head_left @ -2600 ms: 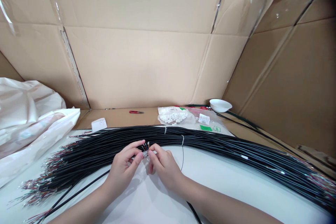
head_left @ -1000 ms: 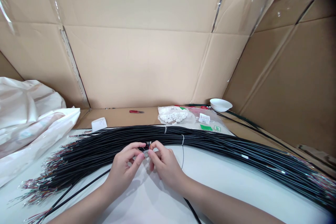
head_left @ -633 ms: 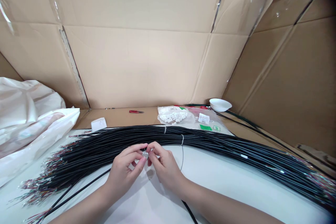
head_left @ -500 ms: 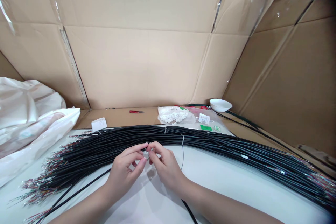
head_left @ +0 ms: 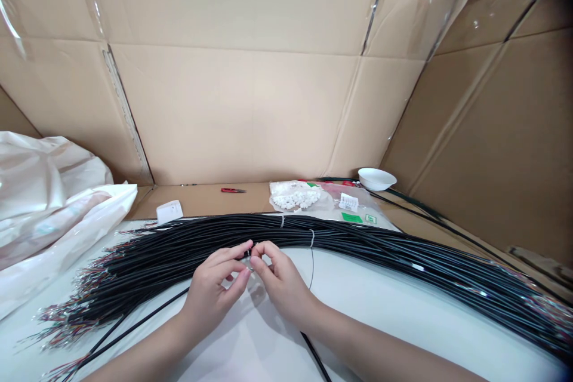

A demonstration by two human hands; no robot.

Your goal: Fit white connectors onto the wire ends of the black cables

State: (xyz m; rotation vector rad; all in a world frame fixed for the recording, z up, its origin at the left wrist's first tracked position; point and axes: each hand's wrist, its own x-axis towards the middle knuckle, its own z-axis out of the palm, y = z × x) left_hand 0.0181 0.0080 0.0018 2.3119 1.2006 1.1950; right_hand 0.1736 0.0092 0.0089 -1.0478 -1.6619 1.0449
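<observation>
Left hand [head_left: 210, 292], right hand [head_left: 282, 286] — fingertips pinching one wire end [head_left: 249, 255].

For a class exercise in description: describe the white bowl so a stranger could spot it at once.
Start at the bundle of black cables on the white table. Beyond it lies a clear bag of small white parts. Right of that, against the cardboard wall, sits the white bowl, the only dish in view.

text: none readable | white label [head_left: 348, 202] on plastic bag [head_left: 333, 192], green label [head_left: 351, 218]: print too small
</observation>
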